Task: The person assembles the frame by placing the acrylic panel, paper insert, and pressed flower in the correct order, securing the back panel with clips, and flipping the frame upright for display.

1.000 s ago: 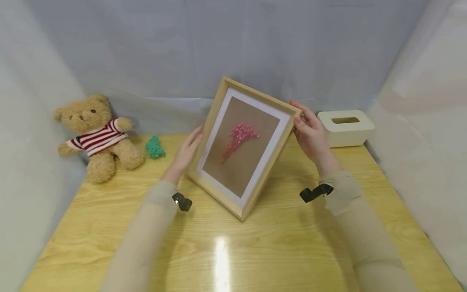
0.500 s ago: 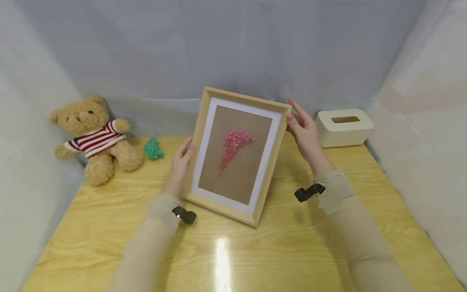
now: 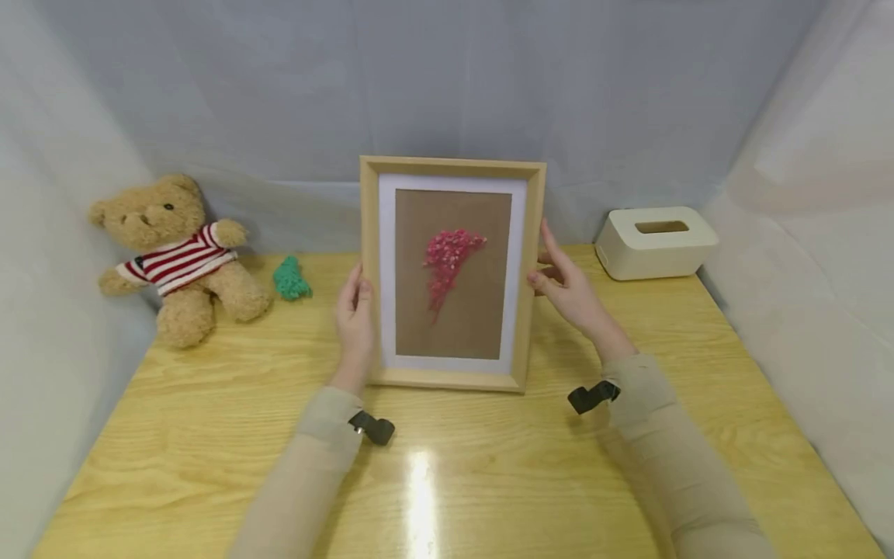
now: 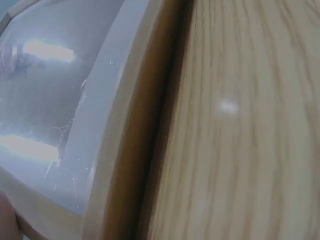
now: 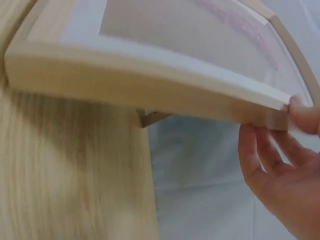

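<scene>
A light-wood picture frame [image 3: 461, 341] with a white mat and a pink flower sprig on brown backing stands almost upright mid-table, leaning back. My left hand [image 3: 355, 334] grips its left side, thumb in front, fingers hidden behind. On the right side, my right hand [image 3: 576, 299] holds the edge between thumb and fingers, index finger stretched up along it. In the right wrist view, the thumb of the right hand [image 5: 285, 175] is at the front and the other fingers are under the side; a short brown support leg [image 5: 155, 119] sticks out behind. The left wrist view shows the frame's bottom rail [image 4: 125, 115] close against the tabletop.
A teddy bear [image 3: 178, 260] in a red-and-white striped sweater sits at the back left, with a small green crumpled lump [image 3: 290, 279] beside it. A cream tissue box [image 3: 656, 252] stands at the back right. Grey cloth [image 3: 447, 85] hangs behind the wooden table [image 3: 489, 481].
The picture frame has turned from a strong tilt to nearly straight and moved slightly left. My left hand has closed round its left side; my right hand has slid lower on the right side.
</scene>
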Motion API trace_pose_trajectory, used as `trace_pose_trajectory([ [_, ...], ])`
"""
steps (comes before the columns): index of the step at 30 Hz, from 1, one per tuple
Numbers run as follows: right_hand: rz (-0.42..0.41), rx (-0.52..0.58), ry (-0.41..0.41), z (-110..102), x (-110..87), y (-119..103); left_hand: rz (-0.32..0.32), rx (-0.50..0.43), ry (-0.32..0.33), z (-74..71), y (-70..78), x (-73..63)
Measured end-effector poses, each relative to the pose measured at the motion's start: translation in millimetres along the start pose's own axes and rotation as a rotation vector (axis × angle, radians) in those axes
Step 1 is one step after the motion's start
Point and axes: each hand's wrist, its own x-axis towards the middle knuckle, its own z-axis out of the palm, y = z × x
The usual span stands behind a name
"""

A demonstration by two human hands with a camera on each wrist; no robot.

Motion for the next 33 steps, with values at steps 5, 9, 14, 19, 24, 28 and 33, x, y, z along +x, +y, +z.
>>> trace_pose_trajectory([
  [5,-0.007,-0.062,0.060,0,6.6,-3,0.031,0.002,0.018,10.4,3.5,-5.0],
  [9,-0.041,-0.090,0.135,-1,10.9,-2,0.077,0.016,0.026,18.5,18.9,-14.2],
  [14,-0.097,-0.124,0.185,-1,13.5,-4,0.127,0.043,0.021,22.8,33.3,-20.0],
  [19,-0.127,-0.163,0.206,4,9.4,-25,0.142,0.067,-0.019,22.4,33.9,-16.1],
  [24,-0.115,-0.170,0.223,5,11.2,-11,0.145,0.079,-0.052,21.2,32.5,-15.5],
  [28,-0.087,-0.146,0.209,4,10.2,5,0.145,0.085,-0.062,19.7,32.5,-16.9],
  [33,-0.132,-0.115,0.211,6,6.0,13,0.156,0.115,-0.058,17.4,31.6,-18.6],
])
